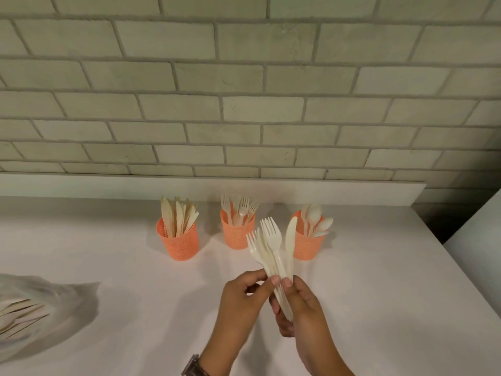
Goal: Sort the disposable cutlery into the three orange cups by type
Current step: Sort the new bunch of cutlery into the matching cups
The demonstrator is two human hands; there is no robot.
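**Mixed bundle in hand, sort partly done — risks and cup contents**

Grip state: right hand (306,313) is closed around the lower handles of a small bundle of cutlery (276,256), just right of frame centre and lifted above the counter (352,308). Left hand (241,297) pinches the bundle's left edge between thumb and fingertips. The bundle fans upward: at least two forks (268,234) to the left, one knife (290,237) at the right side. Exact piece count cannot be told; the handles overlap.

Risks, as judged:
- The handles are thin, smooth and stacked. Peeling one piece off may drag a neighbour with it, so a fork and the knife could go into one cup together.
- The right-hand grip sits low on the handles; loosening it to free one piece could let the rest slip down onto the counter.
- The cups are light mesh and already loaded with tall pieces. A sideways knock on insertion may tip one.

Containers, mid-frame row against the backsplash, standing apart:
- Left cup (179,244): knives, upright, fairly full.
- Middle cup (237,233): forks, tines up.
- Right cup (307,245): spoons, bowls up, some leaning right; partly hidden behind the held knife.

Lower left of frame: clear plastic bag (40,308) with unsorted cutlery inside. Types there unclear.
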